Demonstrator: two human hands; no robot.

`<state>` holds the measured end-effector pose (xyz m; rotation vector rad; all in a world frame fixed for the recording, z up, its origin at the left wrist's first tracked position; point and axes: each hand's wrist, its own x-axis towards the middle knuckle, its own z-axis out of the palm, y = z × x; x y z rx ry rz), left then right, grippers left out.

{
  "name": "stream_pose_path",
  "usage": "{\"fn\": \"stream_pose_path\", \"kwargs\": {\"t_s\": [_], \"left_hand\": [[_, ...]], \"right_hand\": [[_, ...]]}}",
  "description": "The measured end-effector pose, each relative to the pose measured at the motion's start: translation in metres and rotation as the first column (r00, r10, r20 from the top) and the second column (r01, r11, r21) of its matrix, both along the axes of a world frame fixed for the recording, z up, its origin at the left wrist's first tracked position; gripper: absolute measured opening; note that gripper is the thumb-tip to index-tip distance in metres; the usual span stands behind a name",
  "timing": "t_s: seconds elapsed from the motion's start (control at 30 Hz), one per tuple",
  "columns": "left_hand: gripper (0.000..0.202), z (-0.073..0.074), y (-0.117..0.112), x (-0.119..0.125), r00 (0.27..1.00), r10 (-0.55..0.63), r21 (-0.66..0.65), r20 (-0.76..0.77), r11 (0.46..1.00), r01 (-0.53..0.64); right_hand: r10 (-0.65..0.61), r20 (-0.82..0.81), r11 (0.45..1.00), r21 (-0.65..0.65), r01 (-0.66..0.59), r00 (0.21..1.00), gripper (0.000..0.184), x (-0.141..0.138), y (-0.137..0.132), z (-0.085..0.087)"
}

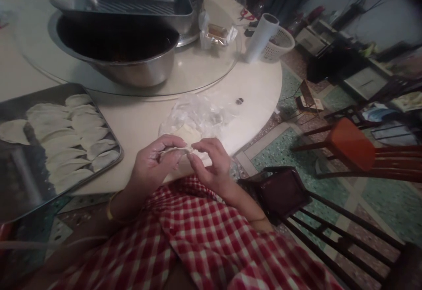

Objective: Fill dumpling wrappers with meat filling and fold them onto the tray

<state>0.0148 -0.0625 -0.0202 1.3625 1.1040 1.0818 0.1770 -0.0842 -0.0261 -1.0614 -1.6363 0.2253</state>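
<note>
Over the table's near edge, my left hand and my right hand pinch a dumpling between thumbs and fingers. Most of the dumpling is hidden behind my fingers, which have flour on them. Just beyond my hands, pale dumpling wrappers lie on a crumpled clear plastic bag. To the left, a metal tray holds several folded dumplings in two rows, with a single one apart at its left side.
A large steel bowl stands on the glass turntable, with a grey rectangular pan above it. Farther right are a wrapped package, a paper roll and a white basket. Chairs stand on the floor at right.
</note>
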Motion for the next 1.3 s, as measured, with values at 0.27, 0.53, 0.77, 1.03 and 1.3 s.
{"fn": "stream_pose_path", "kwargs": {"t_s": [0.27,0.53,0.77,1.03,1.3], "left_hand": [[0.010,-0.001,0.003,0.002,0.999,-0.014,-0.006,0.029,1.000,0.014],[0.008,0.001,0.004,0.002,0.996,-0.082,0.037,-0.023,0.996,0.083],[0.007,0.006,0.002,0.004,0.996,-0.063,0.003,-0.055,0.998,0.064],[0.009,0.008,-0.001,0.005,0.996,-0.067,-0.055,-0.052,0.996,0.064],[0.014,0.006,-0.003,0.005,0.994,-0.098,-0.134,0.048,0.986,0.103]], "right_hand": [[0.009,-0.020,0.999,0.031,-0.008,1.000,0.013,0.000,0.000,0.004],[0.031,-0.101,0.999,-0.020,-0.034,0.994,0.005,0.000,0.001,0.002],[0.053,-0.126,0.996,-0.066,-0.062,0.991,0.008,0.001,0.003,0.001],[-0.053,-0.059,0.998,0.026,0.055,0.997,0.009,-0.004,0.000,-0.003],[-0.063,-0.117,0.998,0.011,0.065,0.991,0.018,-0.007,-0.001,-0.007]]}}
